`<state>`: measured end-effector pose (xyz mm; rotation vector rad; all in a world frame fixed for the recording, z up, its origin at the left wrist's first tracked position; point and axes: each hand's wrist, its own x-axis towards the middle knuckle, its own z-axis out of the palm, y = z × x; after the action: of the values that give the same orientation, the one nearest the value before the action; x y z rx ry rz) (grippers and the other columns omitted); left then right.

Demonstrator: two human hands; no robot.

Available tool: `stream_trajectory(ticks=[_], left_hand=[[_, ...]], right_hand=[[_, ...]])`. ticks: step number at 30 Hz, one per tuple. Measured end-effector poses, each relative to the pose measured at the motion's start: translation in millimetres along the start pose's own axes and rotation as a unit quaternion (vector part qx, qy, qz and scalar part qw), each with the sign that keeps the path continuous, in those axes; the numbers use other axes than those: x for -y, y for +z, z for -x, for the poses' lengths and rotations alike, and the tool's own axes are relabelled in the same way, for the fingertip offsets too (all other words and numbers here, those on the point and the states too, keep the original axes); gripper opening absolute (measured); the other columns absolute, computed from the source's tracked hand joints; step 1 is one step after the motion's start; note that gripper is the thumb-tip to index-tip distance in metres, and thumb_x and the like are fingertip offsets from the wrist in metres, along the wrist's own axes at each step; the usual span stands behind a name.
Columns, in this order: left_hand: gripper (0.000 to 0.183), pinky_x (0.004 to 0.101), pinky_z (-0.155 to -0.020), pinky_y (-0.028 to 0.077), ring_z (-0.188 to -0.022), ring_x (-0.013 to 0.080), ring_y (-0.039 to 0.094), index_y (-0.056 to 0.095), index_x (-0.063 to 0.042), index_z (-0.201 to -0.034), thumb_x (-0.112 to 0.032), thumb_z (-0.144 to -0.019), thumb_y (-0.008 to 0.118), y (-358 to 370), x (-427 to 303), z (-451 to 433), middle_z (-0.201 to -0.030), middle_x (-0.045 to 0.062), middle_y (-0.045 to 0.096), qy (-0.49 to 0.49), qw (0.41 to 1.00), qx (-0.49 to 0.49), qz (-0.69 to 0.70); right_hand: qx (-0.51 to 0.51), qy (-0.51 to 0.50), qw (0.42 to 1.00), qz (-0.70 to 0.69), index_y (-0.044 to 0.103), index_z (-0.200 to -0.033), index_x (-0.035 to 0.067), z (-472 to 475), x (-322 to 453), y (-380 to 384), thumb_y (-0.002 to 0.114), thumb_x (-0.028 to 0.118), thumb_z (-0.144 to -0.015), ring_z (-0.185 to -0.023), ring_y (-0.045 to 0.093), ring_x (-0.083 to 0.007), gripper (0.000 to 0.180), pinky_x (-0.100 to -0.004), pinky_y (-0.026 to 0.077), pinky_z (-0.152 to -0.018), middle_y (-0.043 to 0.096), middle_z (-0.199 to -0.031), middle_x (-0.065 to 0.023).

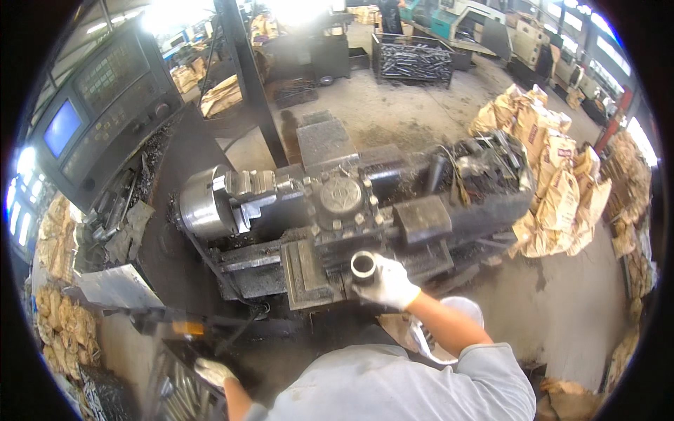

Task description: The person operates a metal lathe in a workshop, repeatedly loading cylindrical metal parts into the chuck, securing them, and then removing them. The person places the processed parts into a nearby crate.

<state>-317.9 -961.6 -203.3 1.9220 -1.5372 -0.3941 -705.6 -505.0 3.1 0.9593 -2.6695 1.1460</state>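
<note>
My right hand, in a white glove, grips a short metal tube whose open end faces up, over the front of the lathe carriage. Behind it stands the square tool turret with a round cap and bolts. The steel chuck with stepped jaws is to the left. My left hand, also gloved, is low at the left, beside a dark bin of metal bars; whether it touches anything there cannot be told.
The control panel with a lit screen rises at the left. Tools and rags lie on the lathe's right end. Paper sacks stand beyond it. A white bucket is by my right forearm. A wire crate of metal parts stands farther back.
</note>
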Motion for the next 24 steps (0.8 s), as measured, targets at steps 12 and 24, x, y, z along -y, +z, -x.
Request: stream_trajectory(ticks=[12, 24], left_hand=[[0.055, 0.0410, -0.118, 0.045, -0.134, 0.0366, 0.060, 0.054, 0.004, -0.150, -0.037, -0.115, 0.048, -2, -52, -25, -0.147, 0.025, 0.061, 0.177, 0.977, -0.019, -0.118], [0.057, 0.0440, -0.115, 0.044, -0.136, 0.0404, 0.057, 0.051, 0.004, -0.151, -0.040, -0.115, 0.046, -3, -75, -1, -0.152, 0.026, 0.057, 0.118, 0.993, 0.010, 0.025]], right_hand=[[-0.029, -0.048, 0.984, -0.169, 0.067, -0.128, 0.006, -137, -89, -126, 0.081, 0.061, -0.089, -0.097, 0.075, -0.0286, 0.069, -0.0420, 0.059, -0.087, 0.077, -0.107, -0.0141], [-0.063, 0.074, 0.902, -0.420, 0.072, -0.123, -0.005, -269, -30, -94, 0.069, 0.003, -0.097, -0.087, 0.076, -0.0203, 0.027, -0.0314, 0.065, -0.076, 0.078, -0.108, -0.0153]])
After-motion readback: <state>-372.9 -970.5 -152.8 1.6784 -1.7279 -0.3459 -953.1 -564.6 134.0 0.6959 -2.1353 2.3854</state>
